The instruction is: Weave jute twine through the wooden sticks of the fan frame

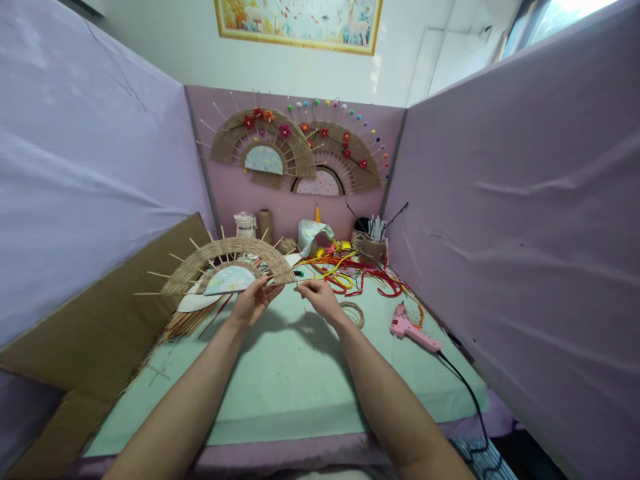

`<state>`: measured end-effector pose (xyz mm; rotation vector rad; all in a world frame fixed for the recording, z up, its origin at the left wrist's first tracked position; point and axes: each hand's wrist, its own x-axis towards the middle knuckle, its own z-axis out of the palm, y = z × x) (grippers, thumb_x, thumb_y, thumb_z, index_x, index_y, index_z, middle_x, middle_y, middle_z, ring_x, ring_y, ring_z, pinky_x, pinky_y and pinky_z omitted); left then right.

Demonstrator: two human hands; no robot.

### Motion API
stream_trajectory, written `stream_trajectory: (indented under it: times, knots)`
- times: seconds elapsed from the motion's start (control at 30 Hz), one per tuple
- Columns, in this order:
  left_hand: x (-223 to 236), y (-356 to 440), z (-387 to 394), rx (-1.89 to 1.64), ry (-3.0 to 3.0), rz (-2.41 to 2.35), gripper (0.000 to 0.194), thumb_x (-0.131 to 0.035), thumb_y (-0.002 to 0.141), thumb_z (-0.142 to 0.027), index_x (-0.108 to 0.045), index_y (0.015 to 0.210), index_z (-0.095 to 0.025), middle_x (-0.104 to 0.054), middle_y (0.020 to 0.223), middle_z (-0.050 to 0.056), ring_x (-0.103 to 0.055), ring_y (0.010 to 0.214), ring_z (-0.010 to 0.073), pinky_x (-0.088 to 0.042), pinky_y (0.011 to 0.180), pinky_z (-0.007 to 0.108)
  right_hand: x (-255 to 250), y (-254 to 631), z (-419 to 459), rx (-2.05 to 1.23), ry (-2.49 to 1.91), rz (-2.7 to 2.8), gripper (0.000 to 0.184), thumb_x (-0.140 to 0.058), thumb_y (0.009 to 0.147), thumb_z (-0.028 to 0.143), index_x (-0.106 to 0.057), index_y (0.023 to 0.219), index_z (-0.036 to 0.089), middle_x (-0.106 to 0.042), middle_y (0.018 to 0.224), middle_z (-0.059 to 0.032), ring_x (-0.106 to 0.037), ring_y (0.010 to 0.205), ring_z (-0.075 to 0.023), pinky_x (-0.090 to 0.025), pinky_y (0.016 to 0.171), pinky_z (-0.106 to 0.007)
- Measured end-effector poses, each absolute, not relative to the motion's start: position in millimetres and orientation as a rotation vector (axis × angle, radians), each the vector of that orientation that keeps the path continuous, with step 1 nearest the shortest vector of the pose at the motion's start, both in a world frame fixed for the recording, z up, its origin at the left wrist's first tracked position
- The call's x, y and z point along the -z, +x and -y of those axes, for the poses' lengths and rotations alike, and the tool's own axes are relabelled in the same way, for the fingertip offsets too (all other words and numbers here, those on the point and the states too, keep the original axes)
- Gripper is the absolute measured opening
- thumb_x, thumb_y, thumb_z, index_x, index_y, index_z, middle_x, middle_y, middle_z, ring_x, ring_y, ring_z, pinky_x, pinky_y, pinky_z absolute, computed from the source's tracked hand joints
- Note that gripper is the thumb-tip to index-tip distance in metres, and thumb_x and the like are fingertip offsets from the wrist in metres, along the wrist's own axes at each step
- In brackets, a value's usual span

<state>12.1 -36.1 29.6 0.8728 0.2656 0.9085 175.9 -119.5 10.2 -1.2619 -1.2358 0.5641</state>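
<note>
Head view: tan woven half-ring fan with bare wooden sticks (235, 245) sits mostly left of the grip, far end seemingly unsupported. Could twist if the one-sided left hold slips; a hard tug at the right end might loosen the weave. Left hand (253, 303) clamps its lower right edge, beside the pale floral half-disc (231, 279). Right hand's (320, 298) fingertips press together at that end; can't tell on what.

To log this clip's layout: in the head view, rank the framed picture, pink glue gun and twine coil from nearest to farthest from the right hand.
From the right hand:
1. Twine coil: just to its right.
2. Pink glue gun: farther right.
3. Framed picture: high up at the back.
</note>
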Motion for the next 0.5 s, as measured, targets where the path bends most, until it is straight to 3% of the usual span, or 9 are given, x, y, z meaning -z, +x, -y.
stream_trajectory:
  times: [0.2, 0.5]
  knots:
    - [-26.6, 9.5, 33.6, -0.778, 0.814, -0.298, 0.034, -0.051, 0.080, -0.009, -0.058, 0.114, -0.012, -0.071, 0.097, 0.010, -0.067, 0.088, 0.0181, -0.053, 0.084, 0.031, -10.9, 175.5, 120.3, -0.649, -1.249, 1.256, 0.020, -0.061, 0.073, 0.035, -0.068, 0.073, 0.016, -0.060, 0.063, -0.0007, -0.050, 0.061, -0.0122, -0.038, 0.060, -0.025]
    - [-29.9, 5.2, 33.3, -0.716, 0.722, -0.372, 0.053, -0.045, 0.075, -0.002, -0.049, 0.127, -0.014, -0.073, 0.087, 0.008, -0.069, 0.071, 0.0147, -0.056, 0.067, 0.023, -13.0, 177.6, 121.8, -0.674, -1.165, 1.216, 0.017, -0.064, 0.071, 0.034, -0.062, 0.070, 0.017, -0.057, 0.066, 0.0009, -0.048, 0.062, -0.0110, -0.038, 0.061, -0.024]
